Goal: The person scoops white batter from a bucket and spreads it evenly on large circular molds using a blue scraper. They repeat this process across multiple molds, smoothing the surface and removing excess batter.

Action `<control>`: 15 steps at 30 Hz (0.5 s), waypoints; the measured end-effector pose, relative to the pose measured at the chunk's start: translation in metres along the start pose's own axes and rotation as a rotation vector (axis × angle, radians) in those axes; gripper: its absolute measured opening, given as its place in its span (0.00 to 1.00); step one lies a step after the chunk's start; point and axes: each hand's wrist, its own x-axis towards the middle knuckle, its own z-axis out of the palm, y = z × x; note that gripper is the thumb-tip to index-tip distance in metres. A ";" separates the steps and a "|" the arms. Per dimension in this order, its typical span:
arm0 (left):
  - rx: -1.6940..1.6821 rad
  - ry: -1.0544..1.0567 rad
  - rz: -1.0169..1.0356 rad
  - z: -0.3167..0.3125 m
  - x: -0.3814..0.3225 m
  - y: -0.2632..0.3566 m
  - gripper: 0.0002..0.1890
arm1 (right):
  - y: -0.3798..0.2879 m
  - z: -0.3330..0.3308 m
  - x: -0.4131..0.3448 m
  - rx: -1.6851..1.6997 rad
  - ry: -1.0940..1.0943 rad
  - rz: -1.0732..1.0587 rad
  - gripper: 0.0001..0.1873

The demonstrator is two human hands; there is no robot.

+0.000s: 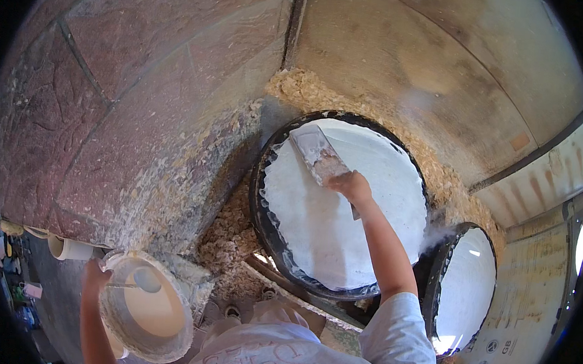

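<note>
My right hand [352, 186] grips a wide flat spreader [318, 151] crusted with pale, dried residue. Its blade is over the left part of a large round griddle [256, 195] with a dark rim. Across the griddle lies a white, batter-like layer [373, 157], ragged along the edge. At lower left, my left hand [96, 274] is closed around the handle of a ladle [148, 279], beside the bucket's rim. The ladle's bowl is over cream-coloured liquid [156, 309] inside a crusted bucket [181, 343].
A second round griddle [465, 287] with a shiny white surface stands at right, with steam beside it. Flaky residue [227, 243] is heaped between the griddle and the stone-patterned wall [151, 98]. Stained panels [419, 64] rise behind. A white container [69, 249] stands past the bucket.
</note>
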 end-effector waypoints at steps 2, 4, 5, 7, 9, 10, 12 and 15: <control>-0.035 -0.052 -0.059 -0.001 0.002 -0.007 0.19 | 0.000 0.003 0.002 -0.172 0.042 -0.069 0.19; -0.039 -0.079 -0.080 -0.002 0.000 -0.007 0.19 | 0.004 -0.008 0.013 -0.236 0.089 0.101 0.23; -0.022 -0.057 -0.053 -0.002 -0.003 -0.007 0.19 | 0.009 -0.017 0.018 -0.267 0.113 0.185 0.26; -0.013 -0.038 -0.016 -0.006 -0.003 0.003 0.20 | 0.045 -0.040 0.033 -0.306 0.207 0.287 0.26; -0.027 -0.047 -0.005 -0.012 -0.002 0.018 0.20 | 0.094 -0.061 0.040 -0.304 0.354 0.273 0.28; -0.029 -0.017 0.004 -0.011 -0.005 0.011 0.20 | 0.100 -0.070 0.040 -0.279 0.320 0.340 0.28; -0.035 0.040 0.031 -0.004 -0.007 -0.007 0.20 | 0.116 -0.090 0.037 -0.233 0.259 0.481 0.30; -0.084 -0.052 -0.017 -0.004 0.006 0.001 0.20 | 0.198 -0.131 0.024 -0.259 0.372 0.490 0.30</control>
